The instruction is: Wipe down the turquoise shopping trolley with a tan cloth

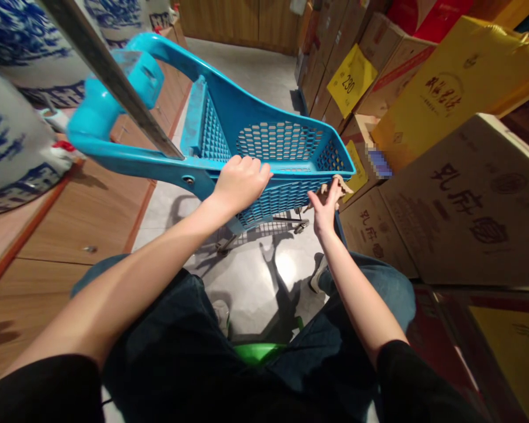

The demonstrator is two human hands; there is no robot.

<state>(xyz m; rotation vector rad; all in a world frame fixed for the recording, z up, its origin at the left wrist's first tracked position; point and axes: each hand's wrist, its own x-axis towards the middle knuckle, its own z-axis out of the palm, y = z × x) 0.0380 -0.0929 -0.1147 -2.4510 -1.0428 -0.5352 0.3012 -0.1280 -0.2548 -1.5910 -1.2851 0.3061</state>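
Observation:
A blue plastic shopping cart (216,88) stands side-on in front of me, and its basket has mesh walls. My left hand (241,181) is wrapped over the near rim of the basket, about midway along. At the right corner of the rim, my right hand (325,212) presses a crumpled tan cloth (344,185) against the outside of the basket. The thumb of that hand is spread upward, and part of the cloth is hidden behind the fingers. A metal pole (114,82) rises from the handle end of the cart.
Stacked cartons (471,205) and a yellow gift bag (462,94) line the right side. On the left, large blue-and-white jars (22,141) stand on a wooden cabinet (70,229). Something green (258,352) shows between my legs, over a grey tiled floor (255,276).

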